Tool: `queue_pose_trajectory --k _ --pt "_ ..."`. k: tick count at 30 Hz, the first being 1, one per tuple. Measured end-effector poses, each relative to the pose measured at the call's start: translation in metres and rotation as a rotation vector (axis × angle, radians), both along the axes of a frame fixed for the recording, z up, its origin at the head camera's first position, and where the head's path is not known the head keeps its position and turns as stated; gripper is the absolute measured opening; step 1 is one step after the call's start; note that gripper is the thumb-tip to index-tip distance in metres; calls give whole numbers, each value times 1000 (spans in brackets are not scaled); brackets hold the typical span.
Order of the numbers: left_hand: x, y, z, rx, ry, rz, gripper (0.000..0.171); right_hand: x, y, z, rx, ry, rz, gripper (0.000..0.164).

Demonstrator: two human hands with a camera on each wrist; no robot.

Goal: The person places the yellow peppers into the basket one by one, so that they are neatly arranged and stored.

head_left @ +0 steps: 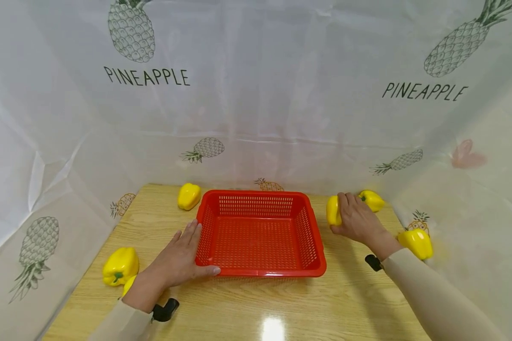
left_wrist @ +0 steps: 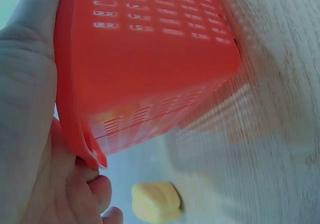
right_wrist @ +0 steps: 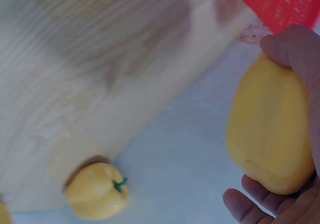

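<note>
My left hand holds the near left corner of a red plastic basket, its thumb along the front rim and its fingers at the left rim. In the left wrist view the fingertips curl below the basket's rim. To the right of the basket, my right hand grips a yellow bell pepper. The right wrist view shows this pepper between thumb and fingers, its smooth side facing the camera. Just beyond that hand lies another yellow bell pepper.
One yellow pepper sits behind the basket's left side. Another pepper lies left of my left wrist, with one more partly hidden behind it. A pepper stands by my right forearm. Pineapple-print sheeting encloses the wooden table.
</note>
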State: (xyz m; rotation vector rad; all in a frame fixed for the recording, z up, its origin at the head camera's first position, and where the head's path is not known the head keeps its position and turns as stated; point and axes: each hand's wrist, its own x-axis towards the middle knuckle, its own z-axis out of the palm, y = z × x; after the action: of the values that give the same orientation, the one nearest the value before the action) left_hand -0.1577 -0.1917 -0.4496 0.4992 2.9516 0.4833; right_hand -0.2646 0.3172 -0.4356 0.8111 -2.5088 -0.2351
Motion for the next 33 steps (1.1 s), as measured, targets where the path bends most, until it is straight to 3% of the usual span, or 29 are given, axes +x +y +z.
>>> queue_pose_trajectory --k 8,17,26,33 --pt "-1 0 1 8 -2 -14 136 -1 -20 26 -9 16 44 77" --pt "-1 -2 2 -17 -7 -18 135 -7 -71 47 -2 -115 10 84" --pt "-3 0 4 -32 -4 -27 137 -15 -136 43 -53 -175 88 84" --pt "-2 0 5 -40 -18 -18 137 -16 -193 31 -12 -215 134 86"
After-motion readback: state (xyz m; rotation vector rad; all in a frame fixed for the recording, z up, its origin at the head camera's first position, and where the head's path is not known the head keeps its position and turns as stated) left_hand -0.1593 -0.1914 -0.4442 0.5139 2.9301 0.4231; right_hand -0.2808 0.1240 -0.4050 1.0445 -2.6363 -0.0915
